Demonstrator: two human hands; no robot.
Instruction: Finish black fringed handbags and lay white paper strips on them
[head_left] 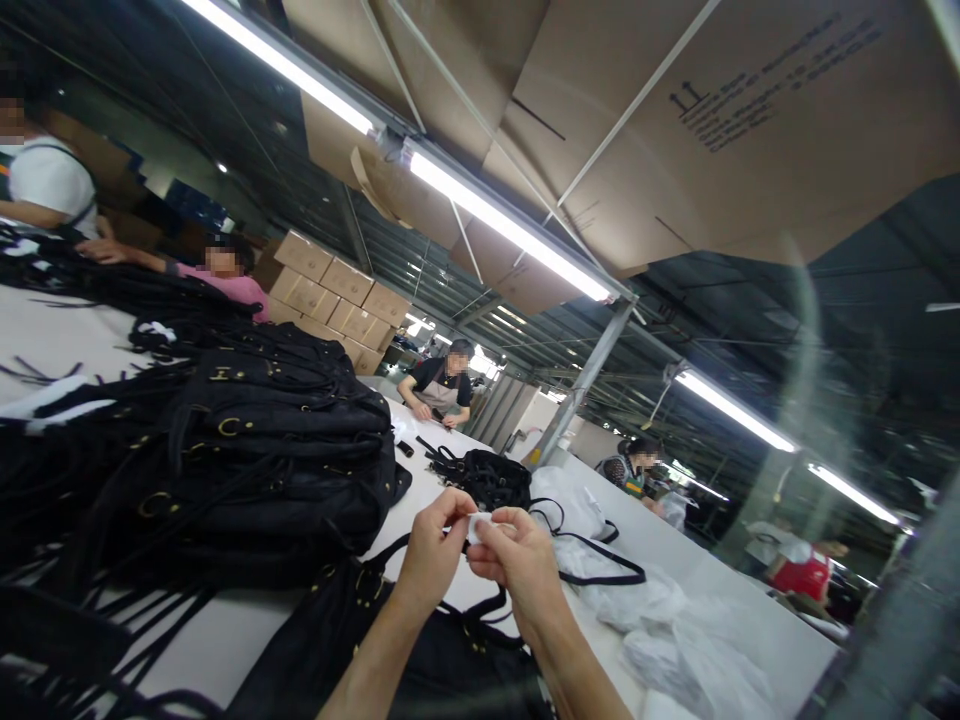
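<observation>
My left hand (436, 545) and my right hand (519, 553) meet in front of me over the table, fingertips pinched. Between them is a small white piece (475, 528), like paper or thin cloth; its exact kind is too small to tell. Below my forearms lies a black bag (427, 660) with straps and brass-coloured fittings, partly hidden by my arms. To the left of my hands rises a pile of black bags (292, 430) with similar metal fittings.
Clear plastic bags (675, 640) lie on the white table (637, 530) at right. More black bags (495, 478) sit beyond my hands. A metal post (585, 385) rises behind them. Several people work around, one in an apron (442, 395) across the table. Stacked cartons (330, 295) stand behind.
</observation>
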